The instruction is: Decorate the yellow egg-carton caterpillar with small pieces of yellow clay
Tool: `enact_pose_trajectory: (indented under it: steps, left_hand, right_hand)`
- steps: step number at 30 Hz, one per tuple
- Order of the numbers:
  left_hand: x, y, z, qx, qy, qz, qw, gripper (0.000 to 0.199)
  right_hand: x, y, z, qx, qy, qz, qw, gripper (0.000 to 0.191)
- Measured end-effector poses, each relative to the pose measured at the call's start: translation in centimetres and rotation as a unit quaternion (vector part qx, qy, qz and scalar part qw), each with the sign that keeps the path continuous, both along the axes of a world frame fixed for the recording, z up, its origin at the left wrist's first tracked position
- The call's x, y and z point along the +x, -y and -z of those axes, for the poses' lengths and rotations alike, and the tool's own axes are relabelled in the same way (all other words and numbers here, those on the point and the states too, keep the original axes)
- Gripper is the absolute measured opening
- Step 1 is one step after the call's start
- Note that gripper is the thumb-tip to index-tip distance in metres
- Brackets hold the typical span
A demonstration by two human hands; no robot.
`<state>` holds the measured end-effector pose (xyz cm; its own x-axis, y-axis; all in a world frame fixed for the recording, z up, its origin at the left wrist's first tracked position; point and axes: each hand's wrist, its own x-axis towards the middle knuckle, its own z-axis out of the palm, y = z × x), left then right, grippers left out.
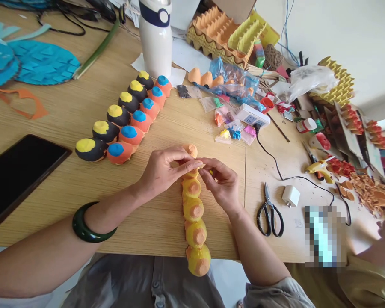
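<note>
**Fingers [188, 163] pinched on a yellow egg-carton strip [192, 209]**

The left hand [162, 174] and right hand [220, 184] held the strip's upper end at centre frame, fingertips closed narrowly on it. The strip ran toward lower centre across the wooden tabletop [147, 231]. Black-handled scissors [268, 196] lay to its right, a yellow glue gun [319, 169] farther right, and a white wall [365, 42] rose at upper right.

Rough, matt moulded paper pulp on the egg-carton strip [192, 209]; just beside it, smooth wood-grain laminate on the surface [154, 231]; farther right of it, scissors [268, 209] with metal blades [267, 192] and glossy black plastic handles [274, 224].
</note>
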<state>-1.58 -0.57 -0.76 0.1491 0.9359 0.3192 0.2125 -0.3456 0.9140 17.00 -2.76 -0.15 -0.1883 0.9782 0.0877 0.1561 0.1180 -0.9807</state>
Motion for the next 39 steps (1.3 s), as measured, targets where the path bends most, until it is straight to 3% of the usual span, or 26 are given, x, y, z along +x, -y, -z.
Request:
enact_pose_trajectory:
  steps: [8,11,14,16,18,23,25,29,33,39]
  left_hand:
    - [0.3,0.3,-0.6,-0.042,0.016,0.049,0.998,0.036]
    - [-0.2,-0.1,-0.5,-0.038,-0.007,-0.027,0.999,0.039]
    - [-1.4,-1.0,0.4,-0.035,-0.11,-0.143,0.983,0.035]
    - [-2.2,-1.5,1.2,-0.058,-0.194,-0.14,0.969,0.031]
    - [-2.6,-1.7,1.9,-0.098,-0.23,-0.096,0.964,0.03]
    - [-1.8,-1.7,1.7,-0.192,-0.062,-0.031,0.979,0.045]
    - [-1.3,-1.6,1.1,-0.282,0.044,-0.02,0.958,0.049]
    - [-0.6,-1.1,0.3,-0.409,0.235,0.01,0.882,0.037]
    - [-0.2,-0.9,0.1,-0.439,0.287,0.009,0.851,0.033]
    - [0.2,-0.8,0.0,-0.408,0.311,-0.062,0.856,0.028]
  right_hand:
    - [-0.1,0.3,0.4,0.072,0.034,0.036,0.996,0.012]
    - [-0.1,-0.4,0.8,-0.003,-0.029,0.087,0.996,0.016]
    - [0.2,-1.4,1.8,-0.087,-0.098,0.154,0.979,0.026]
    - [0.4,-2.0,2.5,-0.128,-0.127,0.173,0.968,0.031]
    - [0.4,-2.3,3.0,-0.152,-0.135,0.171,0.964,0.033]
    - [0.1,-2.1,2.7,-0.152,-0.174,0.149,0.961,0.028]
    - [0.0,-2.0,2.3,-0.148,-0.22,0.148,0.953,0.03]
    - [-0.1,-1.7,1.7,-0.155,-0.25,0.13,0.947,0.028]
    - [0.1,-1.5,1.6,-0.171,-0.245,0.121,0.946,0.025]
    - [0.2,-1.7,1.3,-0.209,-0.271,0.144,0.928,0.027]
